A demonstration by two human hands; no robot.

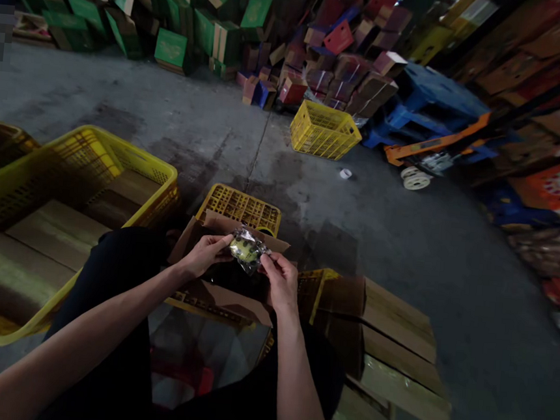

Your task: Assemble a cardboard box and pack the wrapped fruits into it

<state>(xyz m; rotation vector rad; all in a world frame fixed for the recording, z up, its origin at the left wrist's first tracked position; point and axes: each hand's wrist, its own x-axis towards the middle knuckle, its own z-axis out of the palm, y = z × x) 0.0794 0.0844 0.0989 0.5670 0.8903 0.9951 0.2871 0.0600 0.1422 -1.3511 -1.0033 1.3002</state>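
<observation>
Between my two hands is a small clear plastic packet [246, 249] with something yellow-green and dark spots showing in it. My left hand [206, 254] pinches its left edge, and my right hand [281, 279] pinches its right edge. Directly below lies an open cardboard box [233, 301] with its flaps spread out; its inside is dark and I cannot make out what it holds. The box rests on an upturned yellow plastic crate [241, 205] in front of my knees.
At left stands a large yellow crate [85, 134] with cardboard boxes in it. Stacked cartons [397, 331] are at right. Farther off are a yellow basket [325, 132], a tape roll [345, 174], an orange pallet jack [432, 148], blue pallets [442, 90] and piled green boxes [171, 48].
</observation>
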